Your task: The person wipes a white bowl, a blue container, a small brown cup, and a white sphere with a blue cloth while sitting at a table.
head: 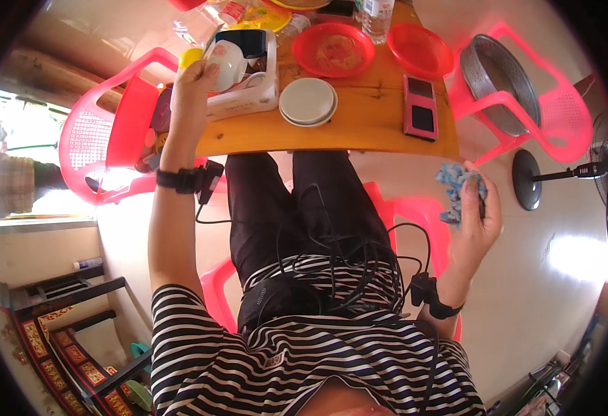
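Observation:
My left hand (197,78) grips a small white bowl (227,65) by its side, over the left end of a white plastic basket (252,99). Inside the basket lies a dark, flat object (244,41); the bowl hides part of the contents. A crumpled blue-and-white cloth (462,190) is pinched in my right hand (478,208), held off the table's right front corner. Between the two hands, a short stack of white dishes (308,101) rests on the wooden table (356,130).
Red plates (333,49) and a clear plastic bottle (376,18) stand farther back. A pink-framed device (421,109) lies at the right. Pink chairs flank the table; the right one (563,114) bears a round metal pan (501,83). Black cables (345,260) cross my lap. A fan (527,179) stands right.

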A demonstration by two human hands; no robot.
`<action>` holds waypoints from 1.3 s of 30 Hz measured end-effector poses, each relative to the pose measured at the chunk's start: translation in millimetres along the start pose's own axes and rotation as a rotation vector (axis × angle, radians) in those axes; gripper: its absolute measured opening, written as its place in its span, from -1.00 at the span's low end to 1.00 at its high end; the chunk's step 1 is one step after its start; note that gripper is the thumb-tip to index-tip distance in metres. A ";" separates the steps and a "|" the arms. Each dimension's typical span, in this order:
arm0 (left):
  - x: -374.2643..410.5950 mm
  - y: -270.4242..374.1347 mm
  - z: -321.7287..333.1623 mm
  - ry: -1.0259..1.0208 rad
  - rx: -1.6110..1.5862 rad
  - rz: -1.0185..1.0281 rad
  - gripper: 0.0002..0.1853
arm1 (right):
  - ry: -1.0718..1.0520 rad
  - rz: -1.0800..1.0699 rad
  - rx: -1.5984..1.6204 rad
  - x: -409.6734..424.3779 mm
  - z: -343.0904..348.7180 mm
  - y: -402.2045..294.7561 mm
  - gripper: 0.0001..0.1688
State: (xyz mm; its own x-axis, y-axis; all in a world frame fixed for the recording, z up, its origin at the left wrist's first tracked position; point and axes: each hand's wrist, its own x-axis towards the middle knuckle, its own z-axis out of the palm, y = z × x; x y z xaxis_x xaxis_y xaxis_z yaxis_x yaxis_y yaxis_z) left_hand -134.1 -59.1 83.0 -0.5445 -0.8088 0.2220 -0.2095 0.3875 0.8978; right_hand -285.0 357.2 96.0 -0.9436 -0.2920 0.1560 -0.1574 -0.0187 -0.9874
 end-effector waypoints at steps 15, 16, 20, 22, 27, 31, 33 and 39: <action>-91.4 29.0 18.5 -0.103 -1.350 -0.422 -0.67 | -0.656 -0.398 -0.142 24.4 159.5 -28.2 -0.53; -96.6 26.2 19.3 -0.099 -1.360 -0.434 -0.65 | -0.679 -0.700 -0.171 23.4 176.9 -31.7 -0.45; -118.3 8.8 30.1 -0.134 -1.474 -0.473 -0.52 | -0.822 -1.097 -0.370 7.9 222.1 -32.6 -0.42; -121.0 5.2 27.2 -0.151 -1.512 -0.532 -0.47 | -0.813 -1.133 -0.509 -0.8 233.7 -27.2 -0.48; -123.9 -6.1 16.7 -0.328 -1.466 -0.414 -0.39 | -0.752 -1.021 -0.515 10.1 230.1 -36.9 -0.64; -127.4 0.6 12.0 -0.356 -1.450 -0.413 -0.38 | -0.697 -0.846 -0.382 30.4 210.4 -29.9 -0.68; -126.0 21.5 11.8 -0.258 -1.514 -0.532 -0.44 | -0.684 -0.759 -0.292 32.6 201.6 -25.7 -0.66; -124.3 15.4 10.7 -0.317 -1.853 -0.505 -0.45 | -0.587 -0.833 -0.265 4.6 183.4 -13.0 -0.50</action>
State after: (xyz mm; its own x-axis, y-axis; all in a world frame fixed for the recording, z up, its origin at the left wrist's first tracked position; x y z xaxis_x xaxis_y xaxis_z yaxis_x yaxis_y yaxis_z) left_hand -78.3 52.1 65.2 -0.8658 -0.5001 -0.0184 0.4947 -0.8609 0.1185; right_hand -233.9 180.7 104.3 -0.2299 -0.7017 0.6743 -0.8170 -0.2373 -0.5255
